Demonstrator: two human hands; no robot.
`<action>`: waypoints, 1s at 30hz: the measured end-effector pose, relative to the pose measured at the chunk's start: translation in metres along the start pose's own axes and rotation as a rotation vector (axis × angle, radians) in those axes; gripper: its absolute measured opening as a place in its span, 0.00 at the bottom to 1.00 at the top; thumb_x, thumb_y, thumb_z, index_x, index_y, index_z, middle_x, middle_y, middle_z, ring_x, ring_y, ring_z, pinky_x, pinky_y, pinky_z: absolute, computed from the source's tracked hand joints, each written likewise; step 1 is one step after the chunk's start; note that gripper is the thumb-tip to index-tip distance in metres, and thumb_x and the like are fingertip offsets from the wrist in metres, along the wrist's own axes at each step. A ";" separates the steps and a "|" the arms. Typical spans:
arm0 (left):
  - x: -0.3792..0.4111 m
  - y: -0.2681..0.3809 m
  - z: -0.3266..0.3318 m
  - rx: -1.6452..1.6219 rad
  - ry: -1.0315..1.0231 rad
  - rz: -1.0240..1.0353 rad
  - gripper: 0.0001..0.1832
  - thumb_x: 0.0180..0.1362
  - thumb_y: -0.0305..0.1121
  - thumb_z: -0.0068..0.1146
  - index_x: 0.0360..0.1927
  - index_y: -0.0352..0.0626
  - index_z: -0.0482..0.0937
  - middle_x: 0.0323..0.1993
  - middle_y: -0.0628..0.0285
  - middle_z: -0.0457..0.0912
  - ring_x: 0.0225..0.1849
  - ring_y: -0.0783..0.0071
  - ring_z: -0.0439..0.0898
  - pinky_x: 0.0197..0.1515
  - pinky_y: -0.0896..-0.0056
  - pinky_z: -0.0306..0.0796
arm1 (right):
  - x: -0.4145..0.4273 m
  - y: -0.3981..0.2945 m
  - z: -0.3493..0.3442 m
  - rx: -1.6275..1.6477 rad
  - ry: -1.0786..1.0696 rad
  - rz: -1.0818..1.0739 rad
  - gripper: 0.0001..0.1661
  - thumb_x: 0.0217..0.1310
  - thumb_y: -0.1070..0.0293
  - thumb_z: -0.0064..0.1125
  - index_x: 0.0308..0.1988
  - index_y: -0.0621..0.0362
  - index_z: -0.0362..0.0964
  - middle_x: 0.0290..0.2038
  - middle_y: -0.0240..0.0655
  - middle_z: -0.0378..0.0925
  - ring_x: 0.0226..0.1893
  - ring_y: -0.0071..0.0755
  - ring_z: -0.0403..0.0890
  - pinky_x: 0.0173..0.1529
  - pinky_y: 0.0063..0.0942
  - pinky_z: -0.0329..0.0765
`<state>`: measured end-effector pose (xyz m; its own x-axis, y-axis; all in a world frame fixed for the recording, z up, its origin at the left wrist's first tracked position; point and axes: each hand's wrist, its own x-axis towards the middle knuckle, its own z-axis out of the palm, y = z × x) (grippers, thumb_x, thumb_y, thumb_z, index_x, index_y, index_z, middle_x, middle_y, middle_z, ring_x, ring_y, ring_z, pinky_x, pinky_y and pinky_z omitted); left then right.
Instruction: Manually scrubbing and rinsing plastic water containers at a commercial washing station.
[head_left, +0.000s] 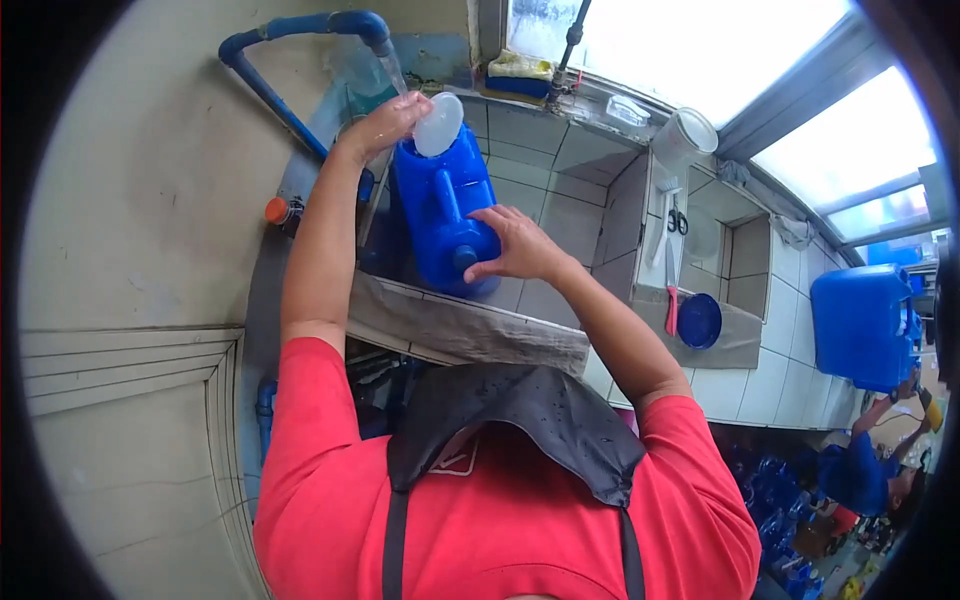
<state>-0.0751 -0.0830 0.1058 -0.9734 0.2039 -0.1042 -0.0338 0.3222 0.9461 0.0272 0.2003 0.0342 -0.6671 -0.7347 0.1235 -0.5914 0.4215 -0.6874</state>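
A blue plastic water jug rests in the tiled sink, its handle facing up and a dark blue cap at the end nearer me. My left hand pinches a round, translucent white plastic lid over the jug's far end. Water runs from the open end of a blue pipe onto that hand and the lid. Around the jug's near shoulder, beside the cap and handle, the thumb and fingers of my right hand are spread in a grip.
Right of the sink lie a pink-handled knife, scissors, a white brush and a blue round dish. A large blue container stands farther along the counter. A person in blue works beyond it.
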 end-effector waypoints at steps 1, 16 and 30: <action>0.000 -0.005 -0.002 0.005 0.006 0.001 0.14 0.69 0.44 0.49 0.46 0.45 0.74 0.40 0.66 0.78 0.42 0.75 0.76 0.49 0.69 0.70 | 0.005 0.003 -0.001 0.028 -0.003 -0.015 0.54 0.43 0.36 0.74 0.61 0.58 0.66 0.49 0.45 0.77 0.55 0.49 0.76 0.60 0.44 0.72; -0.013 -0.018 0.030 -0.563 0.481 -0.099 0.29 0.68 0.59 0.46 0.52 0.42 0.77 0.46 0.62 0.82 0.47 0.71 0.81 0.46 0.70 0.74 | 0.144 -0.007 -0.005 0.231 0.597 0.037 0.13 0.59 0.66 0.60 0.44 0.55 0.80 0.32 0.42 0.83 0.36 0.35 0.85 0.41 0.38 0.81; -0.002 -0.031 0.094 -0.350 0.639 0.269 0.25 0.73 0.46 0.36 0.60 0.37 0.72 0.57 0.55 0.76 0.59 0.65 0.74 0.64 0.64 0.65 | 0.087 -0.014 -0.003 -0.138 0.559 -0.037 0.17 0.53 0.67 0.59 0.43 0.62 0.70 0.59 0.54 0.69 0.58 0.58 0.72 0.58 0.49 0.71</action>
<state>-0.0507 -0.0069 0.0480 -0.8963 -0.3730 0.2397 0.2565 0.0047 0.9665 -0.0239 0.1326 0.0566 -0.7606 -0.3738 0.5308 -0.6476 0.4941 -0.5801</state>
